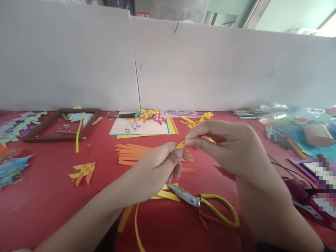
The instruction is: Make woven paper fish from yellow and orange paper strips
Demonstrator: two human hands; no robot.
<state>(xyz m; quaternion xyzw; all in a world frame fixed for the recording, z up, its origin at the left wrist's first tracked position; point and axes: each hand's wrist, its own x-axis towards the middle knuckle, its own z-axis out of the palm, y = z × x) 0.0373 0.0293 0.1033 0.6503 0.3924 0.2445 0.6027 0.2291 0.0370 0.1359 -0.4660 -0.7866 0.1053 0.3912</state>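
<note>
Between my two hands is a yellow paper strip (pixel 180 145), pinched at one spot by the fingers of both. My left hand (pixel 160 162) grips it from the left with thumb and fingers. From the right, my right hand (pixel 225 145) pinches its end between thumb and forefinger. Below them lie scissors (pixel 220 210) with yellow handles, blades resting on yellow paper strips (pixel 168 195). Several orange paper strips (pixel 131 154) lie behind my left hand, partly hidden by it. A woven yellow and orange paper fish (pixel 85 170) sits to the left.
On the red table (pixel 105 154) a brown frame (pixel 52 139) stands back left, a yellow strip across its edge. Paper sheets (pixel 120 128) carry small shiny bits at the back. Pens, plastic and a cup (pixel 319 134) are on the right; a white panel (pixel 210 70) closes the back.
</note>
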